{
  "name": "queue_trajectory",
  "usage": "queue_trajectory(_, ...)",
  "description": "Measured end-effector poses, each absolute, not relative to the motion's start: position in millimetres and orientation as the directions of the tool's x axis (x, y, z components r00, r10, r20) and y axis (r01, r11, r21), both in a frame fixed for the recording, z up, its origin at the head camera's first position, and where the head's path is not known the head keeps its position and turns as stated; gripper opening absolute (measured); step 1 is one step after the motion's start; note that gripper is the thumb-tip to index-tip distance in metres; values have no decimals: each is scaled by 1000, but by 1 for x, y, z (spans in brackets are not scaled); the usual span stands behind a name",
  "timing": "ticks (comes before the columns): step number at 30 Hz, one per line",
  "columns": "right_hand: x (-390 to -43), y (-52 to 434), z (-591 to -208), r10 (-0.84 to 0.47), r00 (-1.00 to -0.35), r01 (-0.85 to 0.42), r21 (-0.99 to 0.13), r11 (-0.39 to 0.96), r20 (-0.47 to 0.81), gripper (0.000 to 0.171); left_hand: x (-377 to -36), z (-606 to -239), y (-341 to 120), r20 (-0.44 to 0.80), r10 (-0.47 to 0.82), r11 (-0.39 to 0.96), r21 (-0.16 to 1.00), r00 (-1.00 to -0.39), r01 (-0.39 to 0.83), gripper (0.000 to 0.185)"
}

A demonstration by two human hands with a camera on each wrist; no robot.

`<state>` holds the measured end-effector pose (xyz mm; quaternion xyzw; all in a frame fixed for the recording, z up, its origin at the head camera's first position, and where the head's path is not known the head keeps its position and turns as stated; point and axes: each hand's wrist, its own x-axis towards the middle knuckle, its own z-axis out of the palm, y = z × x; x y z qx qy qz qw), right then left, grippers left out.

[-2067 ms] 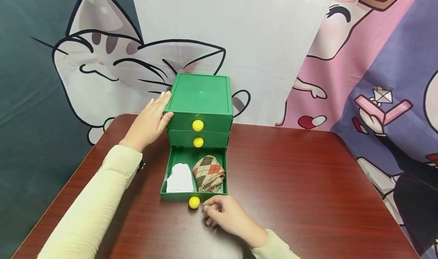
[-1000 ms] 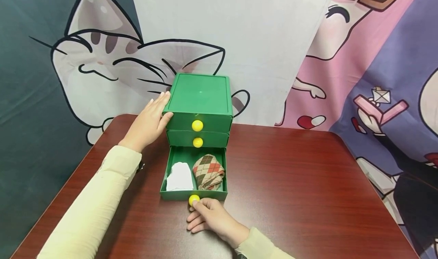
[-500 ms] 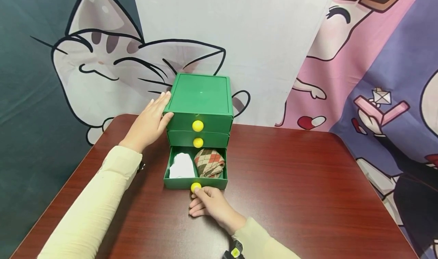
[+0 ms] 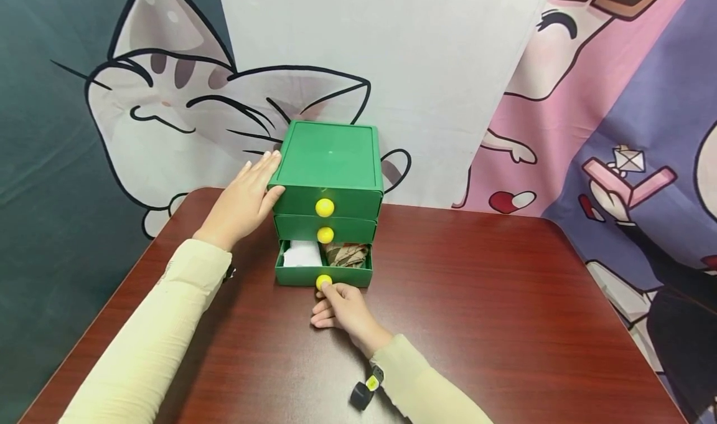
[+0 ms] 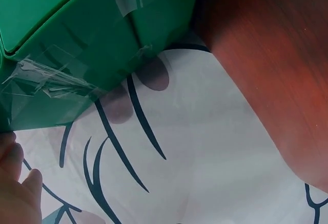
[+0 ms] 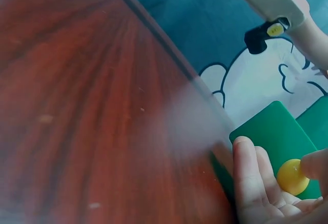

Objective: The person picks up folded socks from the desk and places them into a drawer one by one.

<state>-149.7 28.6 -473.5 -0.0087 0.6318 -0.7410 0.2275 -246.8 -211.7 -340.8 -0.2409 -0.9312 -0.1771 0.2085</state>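
Observation:
A green three-drawer cabinet (image 4: 330, 153) stands on the table, its bottom drawer (image 4: 297, 277) partly out. Inside lie a white folded cloth (image 4: 302, 254) on the left and an argyle-patterned rolled cloth (image 4: 348, 254) on the right, both partly hidden under the drawer above. My right hand (image 4: 348, 315) pinches the bottom drawer's yellow knob (image 6: 292, 177) between thumb and finger, other fingers extended below it. With straight fingers, my left hand (image 4: 241, 200) rests against the cabinet's upper left edge; only some of its fingertips (image 5: 32, 183) show in the left wrist view.
Two more yellow knobs mark the upper drawers, the top one (image 4: 324, 208) and the middle one (image 4: 325, 235); both drawers are closed. Clear tape (image 5: 46, 78) covers part of the cabinet's side. Behind the reddish-brown table (image 4: 504, 299) hangs a cartoon-printed cloth (image 4: 414, 88).
My right hand has moved left onto the bottom knob, pinched it and pushed the drawer inward, taking both cloths further under the cabinet. The left hand has stayed in place.

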Motion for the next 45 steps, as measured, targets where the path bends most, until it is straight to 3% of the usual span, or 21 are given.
queue_trajectory(13,-179,21,-478,-269,-927,295,-950,-99,-260,42,-248,-339,-213,463,399,824,197,-792,531,62)
queue_trajectory(33,-201,14,-479,-223,-955,219,-973,-77,-198,46,-255,-344,-211,513,364,804,247,-777,540,60)
queue_trajectory(40,-204,38,-482,-380,-895,304,-943,-133,-235,31,-256,-352,-211,507,357,792,281,-784,542,59)
queue_trajectory(45,-202,85,-473,-471,-848,290,-957,-24,-245,31,-255,-365,-226,464,365,821,250,-807,514,62)
